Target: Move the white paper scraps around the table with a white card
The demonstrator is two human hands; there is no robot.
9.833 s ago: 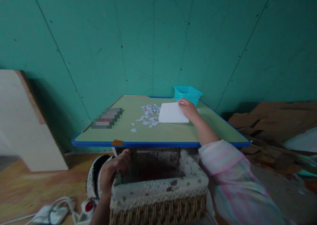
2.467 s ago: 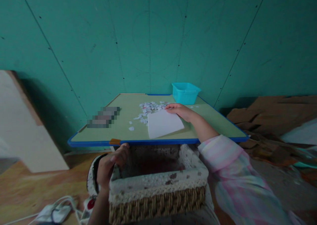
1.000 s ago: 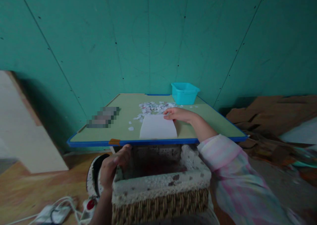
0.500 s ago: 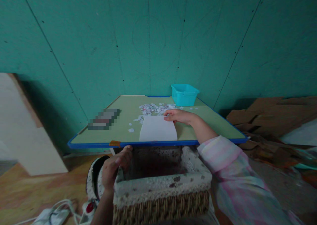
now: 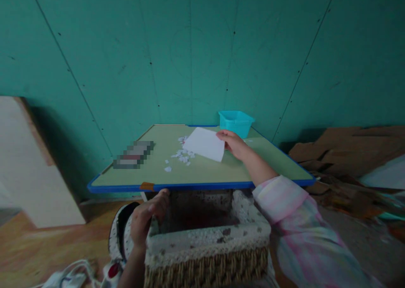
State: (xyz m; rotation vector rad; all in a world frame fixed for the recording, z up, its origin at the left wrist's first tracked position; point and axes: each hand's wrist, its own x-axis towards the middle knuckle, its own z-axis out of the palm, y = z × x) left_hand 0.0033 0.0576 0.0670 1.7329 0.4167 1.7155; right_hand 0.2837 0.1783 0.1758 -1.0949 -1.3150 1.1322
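Observation:
My right hand (image 5: 230, 142) pinches the right edge of a white sheet of paper (image 5: 205, 143), which is tilted above the table (image 5: 120, 179). Small white paper scraps (image 5: 183, 156) lie on the tabletop, partly hidden behind the sheet. Below the table's front edge, my left hand (image 5: 147, 216) is closed round the left rim of a wicker basket (image 5: 207, 264) with a speckled cloth lining. The basket's mouth faces up and its inside is dark.
A turquoise plastic bin (image 5: 236, 123) stands at the table's back right. A blurred-out flat item (image 5: 134, 155) lies at the left. Flattened cardboard (image 5: 348, 148) is piled at right, a pale board (image 5: 38, 165) leans at left, and a power strip (image 5: 66, 279) sits on the floor.
My right hand has lifted the paper's near edge off the table front and moved the sheet back, over the scraps, turning it. My left hand stays on the basket.

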